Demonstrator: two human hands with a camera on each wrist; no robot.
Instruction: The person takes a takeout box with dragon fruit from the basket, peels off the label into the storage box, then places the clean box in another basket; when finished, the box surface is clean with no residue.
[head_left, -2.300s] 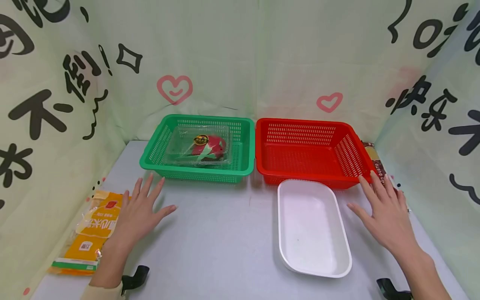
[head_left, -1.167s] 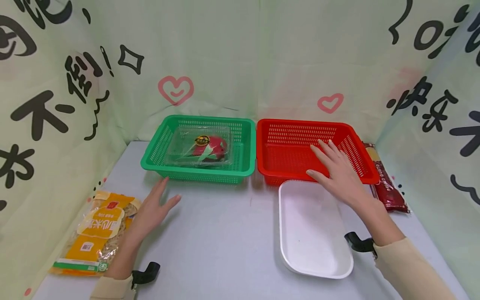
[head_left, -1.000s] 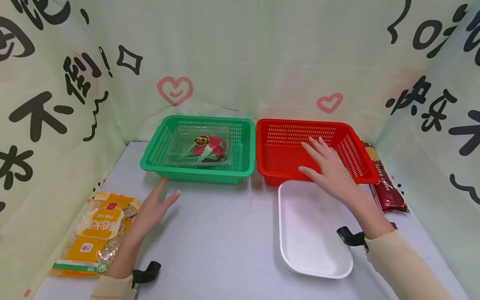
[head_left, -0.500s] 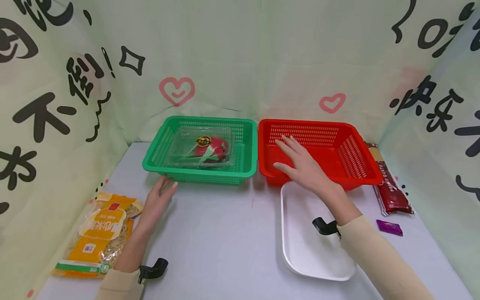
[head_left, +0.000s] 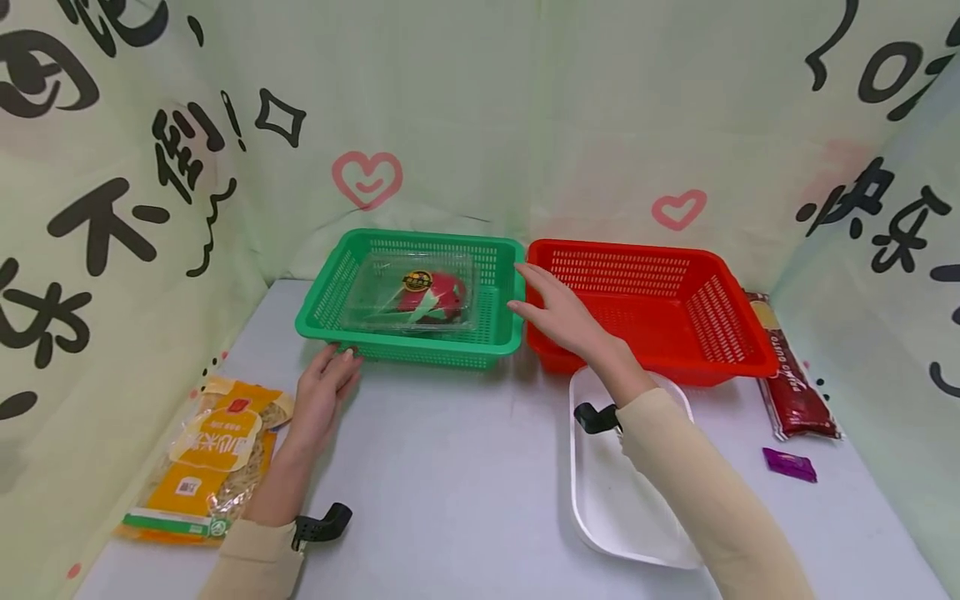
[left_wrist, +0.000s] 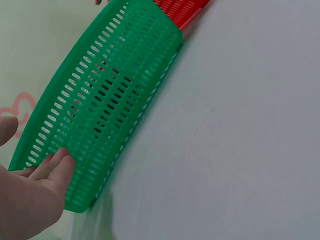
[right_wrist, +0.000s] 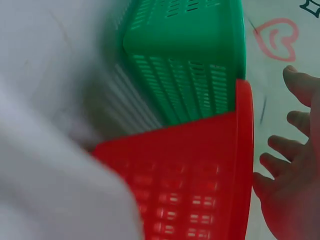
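A green plastic basket (head_left: 495, 333) stands at the back of the table. In it lies a clear plastic box (head_left: 375, 287) with a red-and-green dragon fruit (head_left: 447, 292) inside. My left hand (head_left: 325, 396) is at the basket's front left corner, its fingers (left_wrist: 59, 172) against the outer wall below the rim and the thumb apart. My right hand (head_left: 566, 317) reaches over the left end of the red basket (head_left: 660, 333), fingers extended towards the green basket's right rim. In the right wrist view these fingers (right_wrist: 282, 147) are spread and hold nothing; contact with the rim is unclear.
A white tray (head_left: 600, 500) lies under my right forearm, in front of the red basket. An orange-labelled food bag (head_left: 202, 467) lies at left. At right are a dark red packet (head_left: 798, 392) and a small purple packet (head_left: 790, 465). Printed curtains surround the table.
My right hand has swung left from beside the tray, across the red basket, to the green basket's right end. My left hand has moved from beside the bag to the green basket's front corner.
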